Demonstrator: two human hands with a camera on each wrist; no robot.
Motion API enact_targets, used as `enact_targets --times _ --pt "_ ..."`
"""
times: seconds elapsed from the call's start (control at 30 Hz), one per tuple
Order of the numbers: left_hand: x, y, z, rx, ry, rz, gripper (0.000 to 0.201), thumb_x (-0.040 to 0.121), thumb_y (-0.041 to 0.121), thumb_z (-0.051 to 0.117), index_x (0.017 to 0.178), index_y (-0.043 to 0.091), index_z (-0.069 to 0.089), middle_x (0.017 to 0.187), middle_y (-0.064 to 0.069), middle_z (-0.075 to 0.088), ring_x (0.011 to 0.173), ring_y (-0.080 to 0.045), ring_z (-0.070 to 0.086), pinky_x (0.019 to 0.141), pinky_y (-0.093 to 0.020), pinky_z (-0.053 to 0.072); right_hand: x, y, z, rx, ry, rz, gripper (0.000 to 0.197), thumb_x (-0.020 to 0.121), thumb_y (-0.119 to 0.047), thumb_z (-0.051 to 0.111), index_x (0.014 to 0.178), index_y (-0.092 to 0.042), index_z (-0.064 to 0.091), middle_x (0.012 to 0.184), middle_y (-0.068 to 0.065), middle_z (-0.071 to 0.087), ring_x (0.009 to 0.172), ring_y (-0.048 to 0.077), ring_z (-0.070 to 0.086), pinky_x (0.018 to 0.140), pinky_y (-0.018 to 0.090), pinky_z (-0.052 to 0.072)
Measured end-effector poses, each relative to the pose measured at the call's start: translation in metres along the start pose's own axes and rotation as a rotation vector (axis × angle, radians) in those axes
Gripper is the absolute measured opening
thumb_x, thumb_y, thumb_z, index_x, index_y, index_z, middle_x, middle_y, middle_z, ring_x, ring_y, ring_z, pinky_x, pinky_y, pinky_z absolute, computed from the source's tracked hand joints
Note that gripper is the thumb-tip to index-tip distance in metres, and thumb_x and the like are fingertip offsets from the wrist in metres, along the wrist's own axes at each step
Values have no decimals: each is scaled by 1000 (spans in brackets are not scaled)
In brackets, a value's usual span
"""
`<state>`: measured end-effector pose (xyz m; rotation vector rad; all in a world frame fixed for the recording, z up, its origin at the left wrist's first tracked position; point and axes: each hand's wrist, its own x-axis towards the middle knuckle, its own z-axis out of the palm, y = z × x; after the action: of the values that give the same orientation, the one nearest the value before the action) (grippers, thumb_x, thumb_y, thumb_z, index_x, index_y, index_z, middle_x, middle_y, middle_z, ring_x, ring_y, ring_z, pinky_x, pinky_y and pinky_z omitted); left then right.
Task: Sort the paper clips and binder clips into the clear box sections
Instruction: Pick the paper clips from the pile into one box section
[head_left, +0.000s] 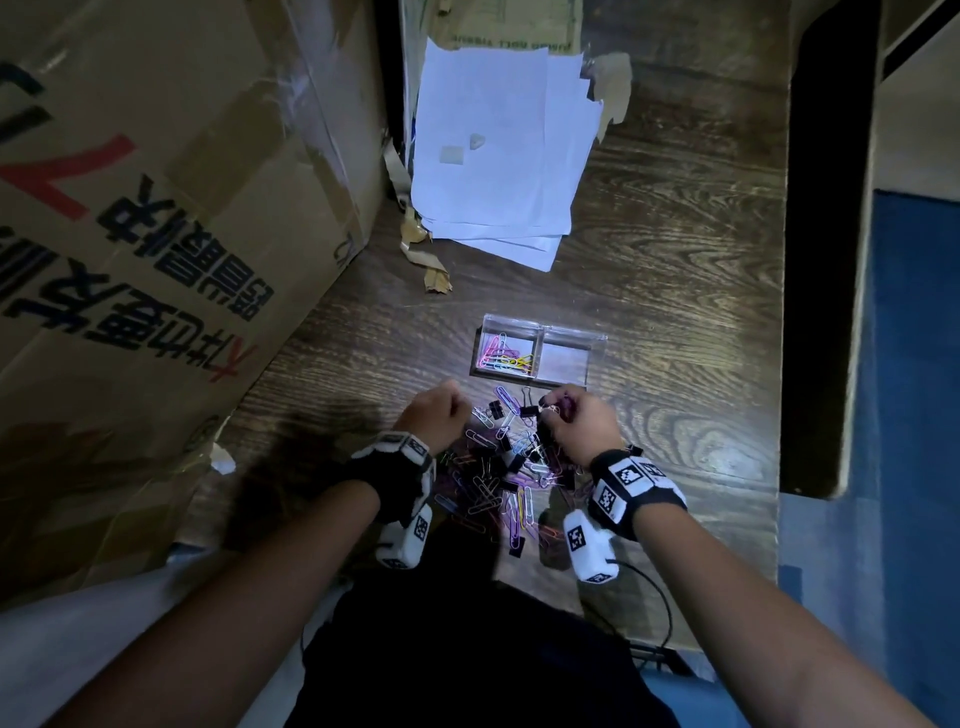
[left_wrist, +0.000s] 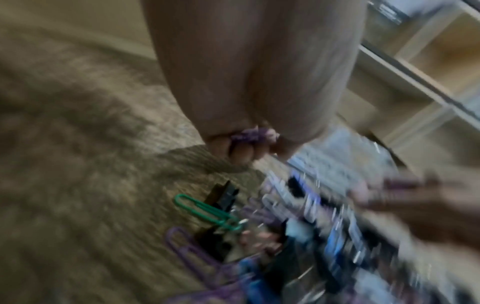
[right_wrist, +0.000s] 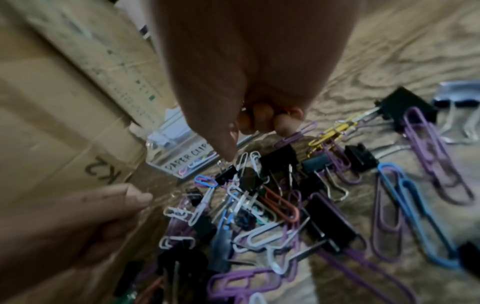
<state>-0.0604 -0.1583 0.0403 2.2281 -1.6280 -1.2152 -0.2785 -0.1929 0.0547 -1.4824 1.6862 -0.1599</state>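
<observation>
L hand (head_left: 435, 410) at 9 o'clock, R hand (head_left: 582, 422) at 3, both w/ fingers curled, forearms converging.

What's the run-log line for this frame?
left hand: holds purple clips | right hand: pinches small clip | clear box: left section paper clips, right section empty | mixed pile: unsorted on table

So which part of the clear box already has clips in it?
The left section, nearer the cardboard carton: it holds colourful paper clips, while the right section looks empty.
</observation>
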Motion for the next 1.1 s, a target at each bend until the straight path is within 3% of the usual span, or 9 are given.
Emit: enact_targets --times 0.13,0.23,0.4,0.5,0.6,0.7,0.83,1.0,1.1 --pt "0 -3 5 131 -32 221 20 82 17 61 98 28 54 99 0 64 91 -21 59 78 -28 43 6 -1 3 -245 -4 -93 25 86 -19 66 110 -25 66 99 6 71 88 24 67 78 28 52" --pt "2 1 6 150 -35 212 24 79 13 62 86 31 49 93 10 57 86 -13 56 74 -24 39 8 -1 5 -410 -7 -157 18 87 -19 63 104 -24 63 95 10 71 88 28 66 74 35 51" --pt "7 -3 5 247 -116 180 19 79 21 65 74 23 48 96 2 60 89 -21 57 81 -39 49 10 0 2 -460 -122 -147 13 89 -26 64 92 -14 61 90 11 68 82 28 66 74 41 56" --pt "1 1 -3 171 -154 159 16 90 20 55 76 19 47 99 -7 60 93 -26 57 83 -37 46 7 4 -8 -354 -213 -86 12 92 -23 59 94 -11 60 88 7 64 81 25 62 73 33 53" --pt "-9 12 -17 -31 -154 102 18 94 18 45 83 10 57 83 -8 58 80 -22 55 70 -30 38 0 7 -18 -38 -316 8 6 91 -17 56 86 -15 54 83 2 61 72 17 56 64 27 45" --pt "-11 27 -28 -121 -57 68 25 95 21 43 95 7 63 92 -10 62 84 -19 53 70 -26 34 -4 1 -24 233 -281 94 11 91 -14 51 80 -17 54 77 0 55 70 15 48 59 25 36" --pt "3 62 -38 -165 -13 31 21 92 23 40 85 8 54 81 -12 56 76 -24 50 65 -30 33 -2 -32 -27 566 -242 140 13 87 -8 43 79 -15 50 69 2 47 52 14 45 48 23 32" --pt "27 87 -41 -261 -18 -17 41 84 41 41 67 8 57 80 -23 66 78 -33 61 75 -39 48 19 -76 -21 447 -129 96 5 78 -20 54 80 -16 56 67 0 54 60 18 49 54 26 37" --pt "31 93 -43 -336 -2 -68 47 80 47 32 60 10 52 84 -24 67 84 -36 62 78 -42 48 33 -88 -17 373 -102 98 11 84 -24 52 77 -18 58 76 0 62 72 19 56 69 29 45"
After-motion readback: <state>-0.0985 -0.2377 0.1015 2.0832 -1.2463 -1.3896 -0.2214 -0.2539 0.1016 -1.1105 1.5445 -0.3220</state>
